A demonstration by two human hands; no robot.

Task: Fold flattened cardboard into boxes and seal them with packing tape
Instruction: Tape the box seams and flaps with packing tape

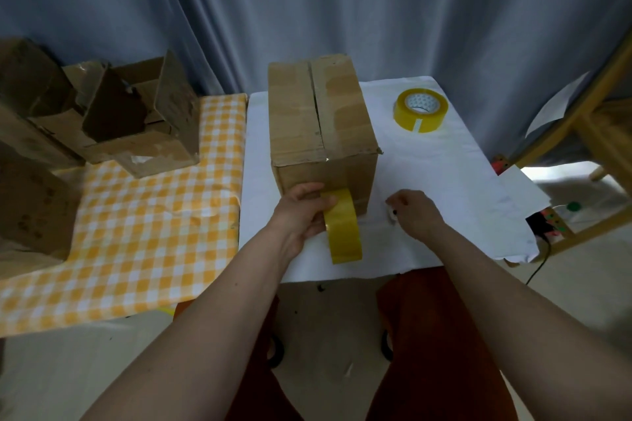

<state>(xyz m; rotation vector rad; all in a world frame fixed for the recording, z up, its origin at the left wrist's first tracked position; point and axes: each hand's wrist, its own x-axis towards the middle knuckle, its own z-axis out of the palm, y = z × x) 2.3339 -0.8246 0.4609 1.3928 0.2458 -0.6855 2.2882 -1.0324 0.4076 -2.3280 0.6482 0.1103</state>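
Note:
A closed cardboard box (318,120) stands on the white-covered table (444,181), its top flaps meeting at a centre seam with tape running over it. My left hand (302,212) grips a yellow tape roll (342,229) held on edge against the box's near face. To the right of the box, my right hand (410,210) rests on the table with curled fingers pinching a small white object with a dark spot (391,214); what it is cannot be told.
A second yellow tape roll (420,109) lies flat at the back right of the table. Several open and folded cardboard boxes (130,120) stand on a yellow checked cloth (136,232) at the left. A wooden chair frame (588,133) stands at the right, grey curtains behind.

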